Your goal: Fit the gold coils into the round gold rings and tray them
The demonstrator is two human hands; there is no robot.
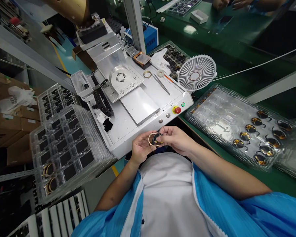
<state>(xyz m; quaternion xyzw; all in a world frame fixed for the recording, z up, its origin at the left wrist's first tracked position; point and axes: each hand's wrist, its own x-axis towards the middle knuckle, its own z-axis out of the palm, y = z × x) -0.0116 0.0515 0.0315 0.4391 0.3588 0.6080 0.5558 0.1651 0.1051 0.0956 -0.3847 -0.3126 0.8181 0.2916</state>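
In front of my body, at the near edge of the white machine point(123, 141), both hands come together. My left hand point(141, 147) is closed on a thin gold ring point(150, 141), gripped at its side. With thumb and fingers, my right hand point(174, 139) pinches a round black part with gold patches point(158, 136). This part sits against or partly inside the ring; my fingers hide how far. Similar round parts with short black tails lie in the clear plastic tray point(212, 115) to the right.
On the machine lie tweezers point(162, 84), another gold ring point(147, 74) and a screwdriver set point(141, 59). A red stop button point(177, 110) sits on its front edge. A white fan point(196, 72) stands at right. Stacked trays point(71, 158) fill the left. Another person's hands point(232, 4) show at the back.
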